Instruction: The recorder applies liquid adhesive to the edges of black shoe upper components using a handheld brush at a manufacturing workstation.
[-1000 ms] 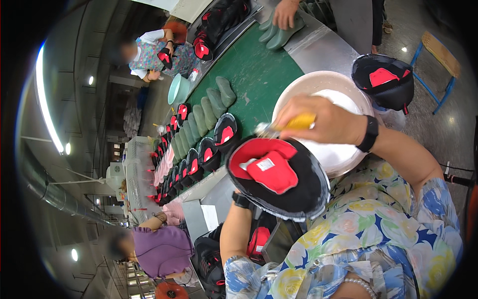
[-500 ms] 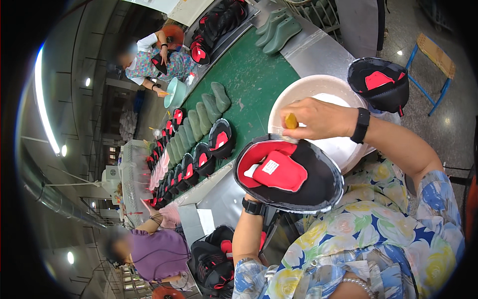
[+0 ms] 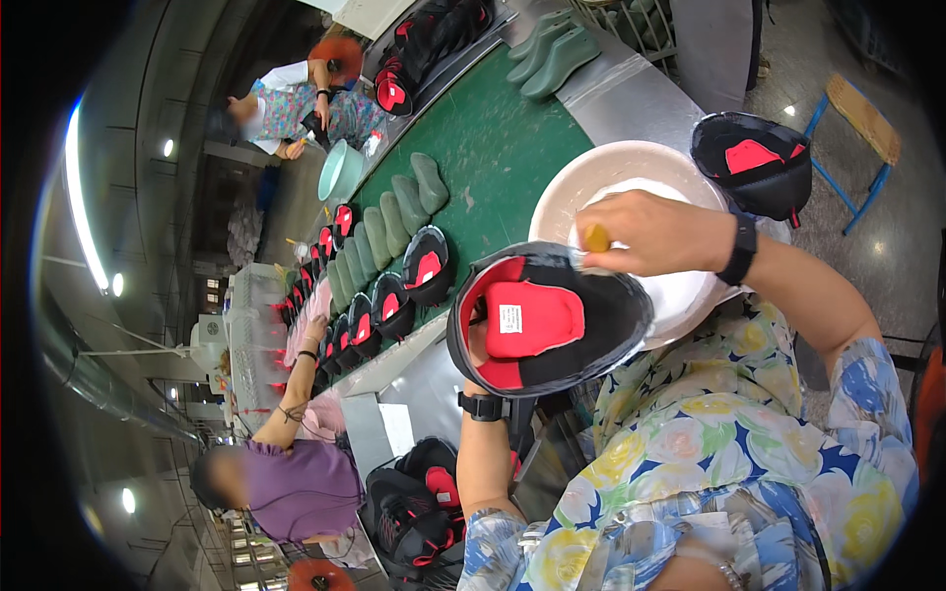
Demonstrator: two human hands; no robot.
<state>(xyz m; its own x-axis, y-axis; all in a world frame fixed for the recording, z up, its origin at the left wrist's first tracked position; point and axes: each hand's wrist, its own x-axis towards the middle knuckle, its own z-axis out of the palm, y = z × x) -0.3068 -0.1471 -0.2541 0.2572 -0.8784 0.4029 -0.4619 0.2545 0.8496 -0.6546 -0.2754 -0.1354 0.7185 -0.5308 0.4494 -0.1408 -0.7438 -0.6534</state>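
A black shoe upper with a red lining and red tongue is held open side up in front of me. My left hand is inside it, mostly hidden, with a black watch on the wrist below. My right hand grips a yellow-handled brush at the upper's far rim. Just behind stands a white bowl of white paste.
A green conveyor belt carries a row of black-and-red uppers and grey-green lasts. Another upper sits right of the bowl. A person in purple and one in a flowered top work along the belt. A blue stool stands at right.
My right hand has come down from the white bowl to the rim of the upper, brush in hand. The upper has turned slightly, so its red tongue faces up more squarely.
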